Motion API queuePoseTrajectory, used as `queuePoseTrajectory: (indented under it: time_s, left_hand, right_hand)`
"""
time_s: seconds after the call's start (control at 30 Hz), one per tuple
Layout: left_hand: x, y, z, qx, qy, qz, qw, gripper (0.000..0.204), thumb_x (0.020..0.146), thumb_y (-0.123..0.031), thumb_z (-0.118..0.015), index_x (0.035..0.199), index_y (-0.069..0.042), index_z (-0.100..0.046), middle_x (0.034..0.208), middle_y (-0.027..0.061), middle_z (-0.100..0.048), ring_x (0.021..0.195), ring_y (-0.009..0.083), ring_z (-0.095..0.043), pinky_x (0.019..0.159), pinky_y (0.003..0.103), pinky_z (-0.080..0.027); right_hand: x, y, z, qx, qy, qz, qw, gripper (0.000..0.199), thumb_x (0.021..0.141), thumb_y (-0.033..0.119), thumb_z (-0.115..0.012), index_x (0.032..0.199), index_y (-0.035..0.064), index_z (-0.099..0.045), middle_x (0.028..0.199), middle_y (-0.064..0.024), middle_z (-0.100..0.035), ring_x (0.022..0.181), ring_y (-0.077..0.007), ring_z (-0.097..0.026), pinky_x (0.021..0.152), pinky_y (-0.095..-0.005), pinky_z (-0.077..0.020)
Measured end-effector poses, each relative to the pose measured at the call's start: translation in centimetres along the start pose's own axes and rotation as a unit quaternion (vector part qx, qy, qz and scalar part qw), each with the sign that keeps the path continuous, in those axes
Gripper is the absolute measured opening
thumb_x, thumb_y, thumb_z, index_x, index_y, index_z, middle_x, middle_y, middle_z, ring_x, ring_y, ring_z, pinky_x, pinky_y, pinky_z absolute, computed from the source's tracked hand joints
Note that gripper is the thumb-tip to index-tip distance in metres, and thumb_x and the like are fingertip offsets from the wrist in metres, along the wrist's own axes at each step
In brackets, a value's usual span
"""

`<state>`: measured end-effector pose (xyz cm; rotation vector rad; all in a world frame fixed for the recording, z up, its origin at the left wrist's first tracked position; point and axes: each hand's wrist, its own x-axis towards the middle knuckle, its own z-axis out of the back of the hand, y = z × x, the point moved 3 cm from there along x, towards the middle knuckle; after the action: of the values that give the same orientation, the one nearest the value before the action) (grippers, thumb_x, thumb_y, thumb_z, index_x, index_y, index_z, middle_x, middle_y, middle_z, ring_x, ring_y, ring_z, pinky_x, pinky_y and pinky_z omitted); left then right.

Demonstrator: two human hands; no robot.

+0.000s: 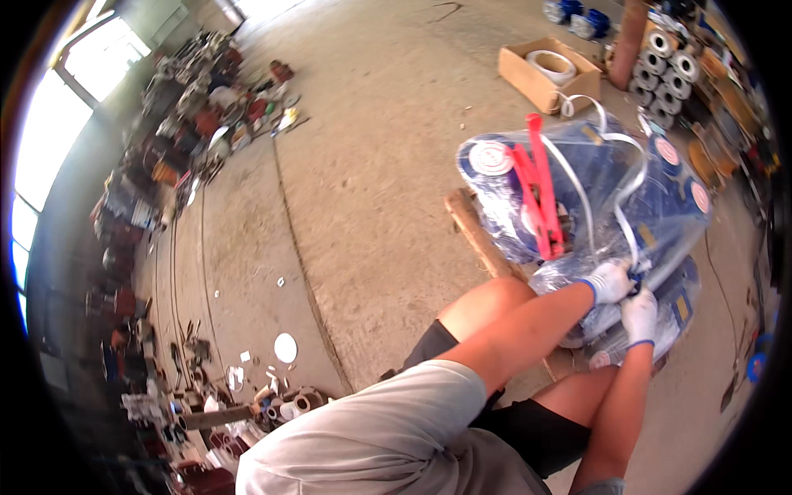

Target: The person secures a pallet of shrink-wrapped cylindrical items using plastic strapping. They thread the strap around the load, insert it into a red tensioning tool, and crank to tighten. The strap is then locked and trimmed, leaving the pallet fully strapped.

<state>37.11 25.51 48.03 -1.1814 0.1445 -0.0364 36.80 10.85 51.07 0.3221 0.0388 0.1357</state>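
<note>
Both gloved hands close together, right of centre.
Left arm [528, 334] reaches across, elbow slightly bent, left hand [609, 282] at far end; right arm [620, 412] comes up from below, right hand [639, 317] just nearer the body. Fingers look bent, grip unclear. Knees [493, 299] bent, spread apart.

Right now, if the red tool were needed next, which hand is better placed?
Left, probably: the left hand is nearer the red tool, while the right hand sits farther off, lower in the picture. Both are by the white strap, though.
</note>
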Motion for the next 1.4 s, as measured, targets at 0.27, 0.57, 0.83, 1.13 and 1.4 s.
queuePoseTrajectory:
  time_s: [0.27,0.57,0.83,1.13,1.4]
  left_hand:
    - [2.7,0.2,-4.4,-0.014,-0.109,-0.040,0.993,0.026,0.086,-0.015,-0.063,0.108,-0.007,-0.075,0.113,0.0212,-0.074,0.113,0.0392,-0.069,0.100,0.047,-0.050]
    - [2.9,0.6,-4.6,-0.042,-0.109,-0.032,0.993,0.052,0.085,-0.023,-0.073,0.132,-0.005,-0.066,0.119,0.0199,-0.073,0.116,0.0378,-0.068,0.107,0.049,-0.045]
    - [1.4,-0.4,-1.1,0.028,-0.026,-0.030,0.999,0.051,0.093,-0.032,-0.068,0.135,-0.004,-0.063,0.118,0.0243,-0.072,0.115,0.0405,-0.069,0.101,0.048,-0.052]
    - [3.3,-1.7,-2.2,0.193,0.112,0.098,0.970,0.061,0.103,-0.043,-0.058,0.149,-0.004,-0.049,0.137,0.0277,-0.065,0.130,0.0420,-0.063,0.107,0.049,-0.051]
    - [2.3,-0.9,-2.0,0.271,0.102,0.023,0.957,0.070,0.097,-0.028,-0.064,0.154,0.003,-0.038,0.136,0.0317,-0.064,0.124,0.0438,-0.066,0.102,0.050,-0.054]
  right_hand:
    - [1.8,-5.5,-2.8,-0.014,0.032,0.018,0.999,0.051,0.100,0.024,-0.063,0.142,-0.0049,-0.059,0.136,-0.0278,-0.067,0.123,-0.0391,-0.065,0.104,-0.0454,-0.0494]
    - [4.5,-11.8,-2.0,0.179,0.097,-0.025,0.979,0.041,0.109,0.026,-0.056,0.136,-0.0041,-0.066,0.130,-0.0193,-0.072,0.117,-0.0271,-0.066,0.102,-0.0378,-0.0488]
    - [1.9,-4.6,3.3,0.114,-0.166,0.059,0.978,0.027,0.105,0.022,-0.065,0.123,0.0053,-0.076,0.126,-0.0182,-0.069,0.115,-0.0334,-0.067,0.099,-0.0425,-0.0518]
    - [2.1,-1.2,-0.3,0.524,-0.088,-0.029,0.846,0.032,0.103,0.020,-0.069,0.129,0.0001,-0.069,0.113,-0.0092,-0.076,0.103,-0.0156,-0.070,0.094,-0.0308,-0.0536]
    - [1.9,-0.3,-1.1,0.391,-0.140,-0.086,0.906,0.036,0.101,0.036,-0.067,0.119,0.0058,-0.075,0.107,-0.0219,-0.077,0.101,-0.0398,-0.073,0.090,-0.0443,-0.0563]
